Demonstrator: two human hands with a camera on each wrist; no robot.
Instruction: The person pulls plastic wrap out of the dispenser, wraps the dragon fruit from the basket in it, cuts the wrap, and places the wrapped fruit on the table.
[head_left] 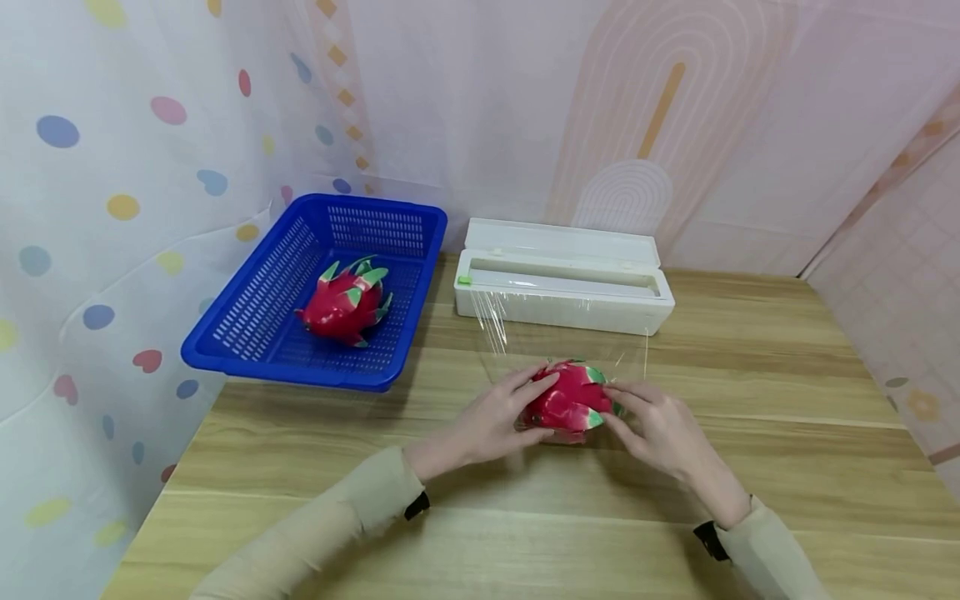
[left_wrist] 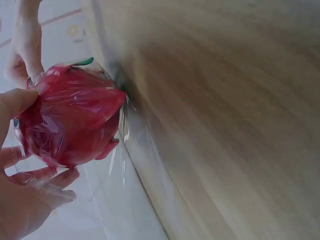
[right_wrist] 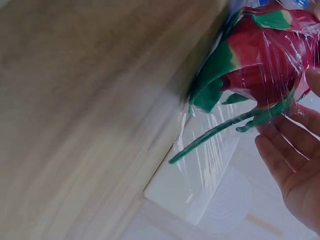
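Observation:
A red dragon fruit (head_left: 567, 400) with green-tipped scales lies on its side in clear plastic wrap, in front of the wrap box. My left hand (head_left: 491, 425) grips its left end, thumb on one side and fingers on the other. At the leafy right end, my right hand (head_left: 663, 433) holds the fruit between thumb and fingers. Shiny film (left_wrist: 57, 120) covers the skin in the left wrist view. Long green leaves (right_wrist: 212, 135) stick out under the film in the right wrist view. A sheet of wrap (head_left: 570, 340) runs from fruit to box.
Behind the hands stands a long white wrap box (head_left: 630, 319), its lid (head_left: 562, 237) raised and a green slider (head_left: 464, 280) at its left end. A blue basket (head_left: 300, 372) at the left holds another dragon fruit (head_left: 337, 308). Patterned curtains (head_left: 487, 108) border the wooden table (head_left: 787, 400).

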